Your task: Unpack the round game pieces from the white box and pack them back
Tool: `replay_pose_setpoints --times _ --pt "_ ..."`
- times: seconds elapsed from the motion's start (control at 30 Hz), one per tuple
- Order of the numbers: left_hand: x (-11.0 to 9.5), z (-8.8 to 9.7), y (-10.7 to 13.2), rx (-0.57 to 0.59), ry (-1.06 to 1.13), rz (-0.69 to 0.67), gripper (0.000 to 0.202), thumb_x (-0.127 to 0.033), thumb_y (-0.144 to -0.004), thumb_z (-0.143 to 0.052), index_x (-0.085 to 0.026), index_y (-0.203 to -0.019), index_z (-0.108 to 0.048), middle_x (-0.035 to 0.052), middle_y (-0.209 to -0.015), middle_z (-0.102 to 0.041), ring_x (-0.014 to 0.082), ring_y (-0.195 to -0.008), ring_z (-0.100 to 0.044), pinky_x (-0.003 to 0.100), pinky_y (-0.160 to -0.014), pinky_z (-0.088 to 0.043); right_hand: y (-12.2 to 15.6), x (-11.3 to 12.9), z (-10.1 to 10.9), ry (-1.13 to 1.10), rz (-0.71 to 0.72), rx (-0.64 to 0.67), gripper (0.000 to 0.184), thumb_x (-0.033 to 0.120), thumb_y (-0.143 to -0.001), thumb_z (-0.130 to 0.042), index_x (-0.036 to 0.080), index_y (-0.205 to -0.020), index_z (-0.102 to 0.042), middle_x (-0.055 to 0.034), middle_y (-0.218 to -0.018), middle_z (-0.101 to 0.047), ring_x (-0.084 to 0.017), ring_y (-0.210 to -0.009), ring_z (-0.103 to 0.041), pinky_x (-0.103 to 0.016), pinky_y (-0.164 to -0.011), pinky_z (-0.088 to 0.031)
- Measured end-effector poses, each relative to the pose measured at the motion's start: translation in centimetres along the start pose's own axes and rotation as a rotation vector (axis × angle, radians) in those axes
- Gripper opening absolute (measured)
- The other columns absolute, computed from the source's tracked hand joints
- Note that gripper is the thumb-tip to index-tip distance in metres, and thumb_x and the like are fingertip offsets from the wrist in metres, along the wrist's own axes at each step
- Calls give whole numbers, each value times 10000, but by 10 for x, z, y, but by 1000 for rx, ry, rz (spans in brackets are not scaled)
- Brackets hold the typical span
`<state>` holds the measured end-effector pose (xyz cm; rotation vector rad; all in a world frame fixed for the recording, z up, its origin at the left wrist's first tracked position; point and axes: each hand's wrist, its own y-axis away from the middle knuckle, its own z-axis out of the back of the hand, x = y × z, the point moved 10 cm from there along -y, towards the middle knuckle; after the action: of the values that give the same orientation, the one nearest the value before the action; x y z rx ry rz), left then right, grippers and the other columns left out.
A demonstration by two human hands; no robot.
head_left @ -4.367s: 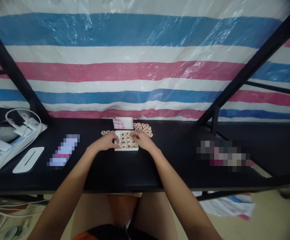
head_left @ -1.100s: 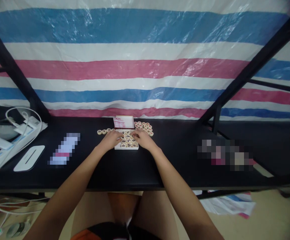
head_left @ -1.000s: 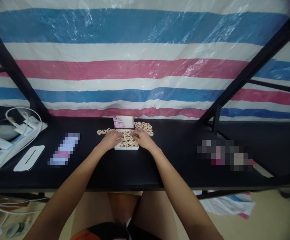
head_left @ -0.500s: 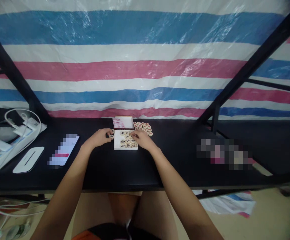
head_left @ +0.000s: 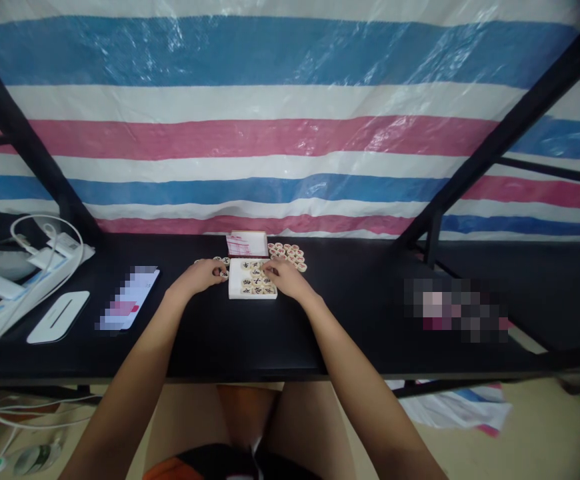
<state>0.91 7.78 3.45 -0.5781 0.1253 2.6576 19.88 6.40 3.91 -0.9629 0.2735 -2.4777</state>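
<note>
A shallow white box [head_left: 236,283] lies on the black table, with round Chinese chess pieces [head_left: 257,281] bearing black characters set in rows; its left strip is bare. My left hand [head_left: 201,275] is just left of the box, thumb and fingers closed on a Chinese chess piece [head_left: 224,275]. Behind that hand lie more black-marked pieces [head_left: 217,259], partly hidden by it. My right hand [head_left: 285,275] reaches over the box's right edge, its fingertips pinched on a piece in the upper right corner, which they mostly cover.
Behind the box stands an open lid [head_left: 247,244] with red printing. Red-marked pieces [head_left: 290,253] cluster at its right. To the left lie a phone [head_left: 140,300], a white flat device [head_left: 60,317] and a power strip [head_left: 45,273] with cables. Blurred items [head_left: 455,310] lie right. Black frame bars slope at both sides.
My left hand has shifted slightly, and more black-marked pieces show behind it. My right hand stays at the box's upper right corner. The view has moved a little.
</note>
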Motion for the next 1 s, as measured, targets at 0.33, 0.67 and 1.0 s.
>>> replay_pose_setpoints --times 0.33,0.67,1.0 --pt "1 5 2 -67 -46 7 265 -290 -791 -572 -267 -1022 -698 14 -814 -681 170 -712 -627 230 -619 -404 0 1 0 7 4 -3 164 102 -831 -550 164 -891 -689 -34 -827 -592 -129 -724 -518 -285 -783 -410" --pt "-43 15 9 -187 -156 -119 307 -367 -909 -439 -204 -1027 -671 68 -941 -658 219 -886 -593 297 -765 -435 0 2 0 14 12 -3 171 98 -831 -543 157 -893 -691 -41 -840 -599 -129 -723 -520 -284 -778 -411" --pt "-82 -22 3 -148 -252 -334 391 -382 -962 -359 -176 -1181 -609 105 -1113 -633 250 -1088 -525 412 -979 -343 0 1 0 27 7 1 188 99 -833 -541 160 -918 -697 -37 -819 -570 -133 -721 -514 -288 -783 -405"
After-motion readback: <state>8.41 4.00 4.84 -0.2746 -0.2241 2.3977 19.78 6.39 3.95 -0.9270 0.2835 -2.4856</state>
